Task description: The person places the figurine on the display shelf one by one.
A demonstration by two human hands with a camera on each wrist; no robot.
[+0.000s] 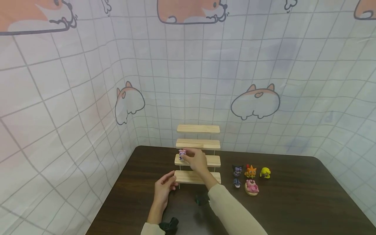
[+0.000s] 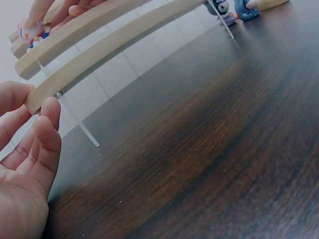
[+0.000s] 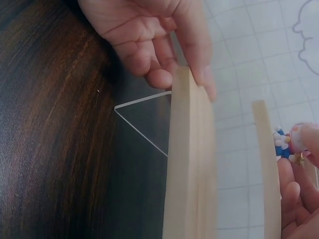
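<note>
A four-tier wooden display stand [image 1: 188, 176] with clear supports stands on the dark table. My left hand [image 1: 163, 191] grips the left end of its lowest board, as the left wrist view also shows, with thumb and fingers around the board [image 2: 75, 72]. Between the fingertips of my right hand [image 1: 196, 160] is a small pink-headed figurine [image 1: 182, 154] with a blue and white body. The right hand holds it upright at the left part of the second board from the bottom. In the right wrist view the figurine's feet [image 3: 277, 142] are right at that board's surface.
To the right of the stand are several figurines: a dark one with a bow [image 1: 237, 170], an orange one [image 1: 250, 171], a yellow one [image 1: 265, 172], a small blue one [image 1: 236, 183] and a pink one [image 1: 251, 187]. A patterned cloth [image 1: 199, 98] hangs behind the table [image 1: 293, 202].
</note>
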